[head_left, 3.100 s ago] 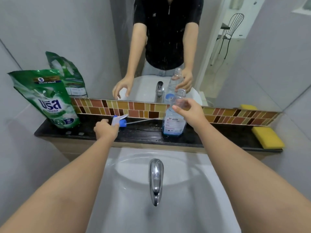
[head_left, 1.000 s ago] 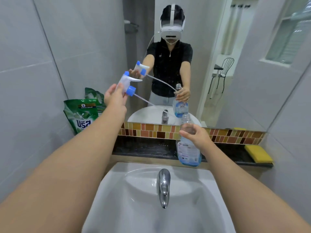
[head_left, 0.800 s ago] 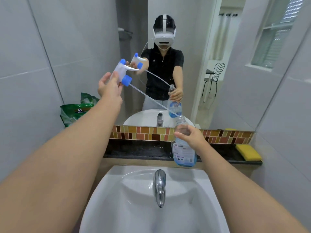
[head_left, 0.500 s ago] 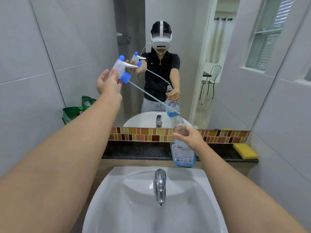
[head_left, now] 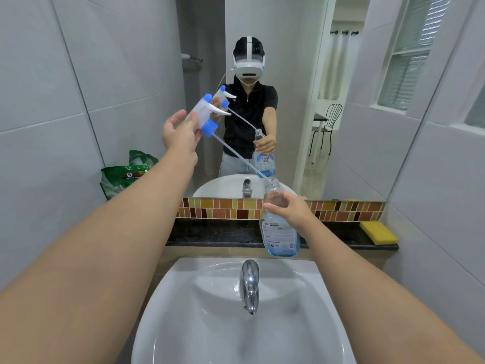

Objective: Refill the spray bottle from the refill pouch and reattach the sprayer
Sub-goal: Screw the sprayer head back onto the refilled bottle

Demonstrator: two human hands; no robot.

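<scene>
My left hand (head_left: 179,134) holds the white and blue sprayer (head_left: 203,114) raised at head height. Its long clear dip tube (head_left: 237,155) slants down to the right, with the tip just above the open mouth of the spray bottle (head_left: 279,232). My right hand (head_left: 290,210) grips that clear bottle by its upper body, holding it over the black ledge (head_left: 210,233). Blue liquid fills the bottle's lower part. The green refill pouch (head_left: 123,177) stands on the ledge at the left, partly behind my left forearm.
A white basin (head_left: 199,311) with a chrome tap (head_left: 249,285) lies below my arms. A yellow sponge (head_left: 378,232) sits at the ledge's right end. A mirror above the tiled strip (head_left: 225,208) reflects me and the bottle. Grey tiled walls close both sides.
My left hand lifted the sprayer off the ledge and up to the left. The dip tube's tip has swung down to the bottle's mouth. My right hand keeps holding the bottle.
</scene>
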